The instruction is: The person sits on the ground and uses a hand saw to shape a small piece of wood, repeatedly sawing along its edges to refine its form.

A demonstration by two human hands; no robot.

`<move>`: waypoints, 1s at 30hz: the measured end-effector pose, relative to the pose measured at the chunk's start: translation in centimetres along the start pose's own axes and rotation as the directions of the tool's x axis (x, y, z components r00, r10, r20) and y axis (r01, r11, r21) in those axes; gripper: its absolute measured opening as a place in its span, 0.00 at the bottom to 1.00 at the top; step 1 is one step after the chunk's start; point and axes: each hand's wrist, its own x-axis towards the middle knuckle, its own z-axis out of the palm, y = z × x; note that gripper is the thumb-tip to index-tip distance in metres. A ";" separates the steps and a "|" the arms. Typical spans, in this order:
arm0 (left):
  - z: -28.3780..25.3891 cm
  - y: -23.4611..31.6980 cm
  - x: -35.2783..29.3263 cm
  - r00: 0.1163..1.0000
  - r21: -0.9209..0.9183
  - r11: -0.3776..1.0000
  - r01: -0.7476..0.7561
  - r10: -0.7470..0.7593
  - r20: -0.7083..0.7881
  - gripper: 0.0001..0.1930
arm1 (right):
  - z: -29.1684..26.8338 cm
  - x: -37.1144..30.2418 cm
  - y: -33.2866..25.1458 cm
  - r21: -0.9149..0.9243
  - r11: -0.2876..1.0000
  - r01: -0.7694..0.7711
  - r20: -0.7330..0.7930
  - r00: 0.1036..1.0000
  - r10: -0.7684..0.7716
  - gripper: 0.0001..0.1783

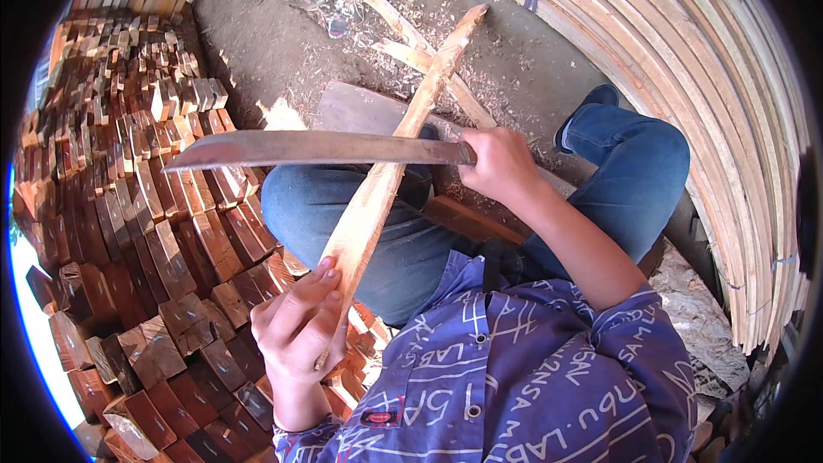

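Observation:
My left hand (302, 326) is closed round the near end of a long, pale, rough-hewn wooden stick (364, 210). The stick slants up and away to the right, past my left knee. My right hand (499, 163) grips the handle of a machete (321, 148), most of the handle hidden in the fist. Its long, broad blade points left and lies across the middle of the stick; whether it touches the wood I cannot tell. Beyond, two more hewn pieces of wood (467, 101) lie on the ground, partly behind the stick.
Stacked reddish-brown timber (163, 249) fills the left side. Long pale planks (686, 60), tied with strips, curve along the right. Wood shavings (334, 0) litter the dirt floor. A flat board (356, 111) lies before my bent legs, and a pale rough log (703, 317) sits beside me.

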 end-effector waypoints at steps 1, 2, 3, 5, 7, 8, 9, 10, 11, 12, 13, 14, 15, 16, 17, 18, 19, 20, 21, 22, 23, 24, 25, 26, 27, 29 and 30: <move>-0.2 -0.1 0.0 1.000 0.004 1.000 -0.003 0.003 0.007 0.10 | 0.4 0.9 1.4 -0.003 0.999 -0.052 -0.031 0.998 0.051 0.09; -0.3 -0.2 -0.1 1.000 0.006 1.000 0.007 -0.007 0.016 0.10 | 0.4 1.5 2.8 -0.008 0.994 -0.106 -0.045 0.993 0.106 0.09; -0.3 -0.4 -0.5 0.999 0.009 1.000 0.021 -0.022 0.026 0.10 | 0.8 1.5 2.9 -0.014 0.993 -0.121 -0.040 0.992 0.120 0.10; -0.3 -0.8 -1.0 0.999 0.012 0.999 0.043 -0.043 0.031 0.10 | 1.2 1.6 2.9 -0.028 0.988 -0.150 -0.031 0.988 0.149 0.10; 0.0 -1.4 -1.4 0.997 0.006 0.997 0.072 -0.072 0.012 0.10 | 0.2 1.1 1.2 -0.059 0.990 -0.125 0.011 0.992 0.126 0.11; 0.2 -1.4 -1.3 0.999 -0.003 0.999 0.046 -0.046 -0.012 0.11 | -0.4 0.7 0.3 -0.074 0.990 -0.117 0.033 0.992 0.119 0.11; 0.3 -1.2 -1.2 0.999 0.003 0.999 0.044 -0.044 -0.011 0.11 | -0.7 0.2 -0.4 -0.075 0.995 -0.072 0.058 0.995 0.076 0.11; 0.3 -0.8 -1.0 0.999 0.005 0.999 0.041 -0.041 -0.007 0.11 | -1.0 -0.4 -1.0 -0.076 0.997 -0.031 0.084 0.996 0.037 0.11; 0.3 -0.5 -0.9 0.999 0.008 0.999 0.038 -0.038 -0.004 0.11 | -1.1 -1.0 -1.3 -0.076 0.997 0.010 0.109 0.994 -0.002 0.11; 0.3 -0.6 -0.8 1.000 -0.005 1.000 0.028 -0.028 -0.002 0.10 | -1.0 -1.4 -1.3 -0.094 0.993 0.068 0.112 0.992 -0.058 0.11; 0.3 -0.6 -0.8 1.000 -0.006 1.000 0.024 -0.024 -0.005 0.10 | -0.8 -1.0 -0.7 -0.113 0.993 0.033 0.086 0.996 -0.024 0.11; 0.2 -0.7 -0.8 1.000 -0.007 1.000 0.017 -0.017 -0.005 0.10 | -0.3 -0.3 0.6 -0.130 0.992 -0.006 0.058 0.998 0.013 0.11; 0.1 -0.7 -0.8 1.000 -0.009 1.000 0.010 -0.010 -0.006 0.10 | 0.3 0.5 2.1 -0.145 0.988 -0.045 0.030 0.998 0.049 0.10; 0.1 -0.8 -1.1 1.000 -0.001 1.000 0.022 -0.022 0.002 0.10 | 0.7 1.6 3.9 -0.100 0.980 -0.170 -0.004 0.985 0.171 0.11; 0.1 -0.9 -1.2 1.000 0.010 1.000 0.029 -0.029 0.007 0.10 | 0.9 1.8 4.2 -0.075 0.974 -0.213 -0.008 0.977 0.213 0.10; 0.0 -1.0 -1.2 0.999 0.021 0.999 0.037 -0.037 0.011 0.10 | 1.1 1.9 4.5 -0.049 0.966 -0.255 -0.010 0.967 0.255 0.10; 0.0 -1.1 -1.2 0.999 0.015 0.999 0.046 -0.046 0.009 0.10 | 1.1 2.1 4.5 -0.023 0.955 -0.295 -0.003 0.956 0.295 0.09; 0.0 -1.1 -1.1 0.998 0.007 0.998 0.055 -0.055 0.008 0.10 | 1.1 1.9 4.4 -0.042 0.958 -0.284 0.020 0.958 0.285 0.10; 0.0 -1.1 -1.0 0.998 0.000 0.998 0.063 -0.063 0.006 0.10 | 1.1 1.6 4.1 -0.024 0.963 -0.267 0.033 0.963 0.268 0.10; 0.0 -1.1 -1.1 0.998 0.001 0.998 0.057 -0.057 0.003 0.10 | 0.4 1.2 3.4 -0.012 0.966 -0.257 0.047 0.965 0.257 0.11; 0.1 -0.9 -1.2 0.999 0.002 0.999 0.054 -0.054 -0.002 0.10 | -0.4 0.8 2.6 -0.002 0.969 -0.246 0.062 0.967 0.246 0.11; 0.2 -0.8 -1.2 0.999 0.003 0.999 0.050 -0.050 -0.007 0.10 | -1.0 0.2 1.4 -0.004 0.983 -0.186 0.070 0.980 0.186 0.11; 0.2 -0.9 -1.0 0.999 0.003 0.999 0.040 -0.039 -0.017 0.10 | -1.2 -0.4 0.3 0.002 0.991 -0.132 0.080 0.988 0.132 0.11; 0.2 -1.0 -0.7 0.999 0.003 1.000 0.030 -0.030 -0.028 0.10 | -1.0 -0.8 -0.2 -0.003 0.999 -0.049 0.088 0.995 0.049 0.11; 0.1 -1.1 -0.7 0.999 0.004 1.000 0.021 -0.021 -0.039 0.10 | -0.4 -0.8 -0.4 -0.047 0.998 -0.038 0.121 0.992 0.043 0.10; 0.1 -1.5 -1.1 0.998 -0.027 0.998 0.050 -0.052 -0.047 0.11 | -0.5 0.4 0.0 -0.078 0.997 -0.012 0.086 0.996 0.019 0.10; 0.0 -1.5 -1.2 0.997 -0.024 0.997 0.071 -0.072 -0.039 0.11 | 0.1 1.4 1.3 -0.090 0.994 -0.067 0.034 0.997 0.071 0.10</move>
